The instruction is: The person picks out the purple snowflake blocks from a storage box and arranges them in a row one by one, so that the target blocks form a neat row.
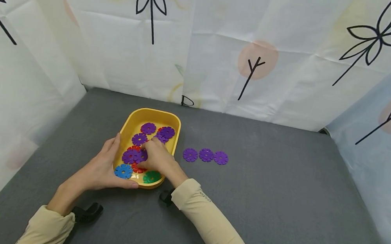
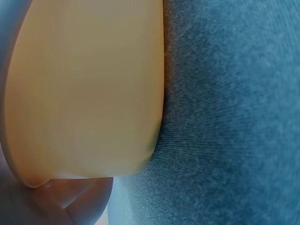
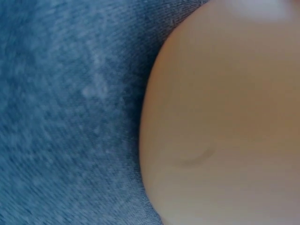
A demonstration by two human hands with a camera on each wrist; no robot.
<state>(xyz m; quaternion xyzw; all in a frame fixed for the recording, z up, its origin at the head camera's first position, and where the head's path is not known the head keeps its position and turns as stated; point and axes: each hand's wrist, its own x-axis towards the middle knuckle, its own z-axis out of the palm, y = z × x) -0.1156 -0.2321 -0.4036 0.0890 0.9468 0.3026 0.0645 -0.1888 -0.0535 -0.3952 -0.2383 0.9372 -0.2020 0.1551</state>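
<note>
A yellow tray (image 1: 177,130) holds several flower-shaped plastic discs: purple ones (image 1: 148,128), red ones partly covered, a blue one (image 1: 123,171) and a green one (image 1: 152,177). My left hand (image 1: 104,170) grips the tray's near-left corner, fingers along the left side and thumb along the front. In the left wrist view the tray wall (image 2: 84,93) fills much of the picture. My right hand (image 1: 158,155) reaches inside over the right rim, thumb and fingertips at a purple disc (image 1: 140,156) on the left; I cannot tell if it is pinched.
Three purple discs (image 1: 206,155) lie in a row on the grey cloth-covered table (image 1: 280,201), right of the tray. Behind and at both sides hangs a white patterned curtain (image 1: 214,72). The right wrist view shows the tray's outer wall (image 3: 225,117) beside the cloth.
</note>
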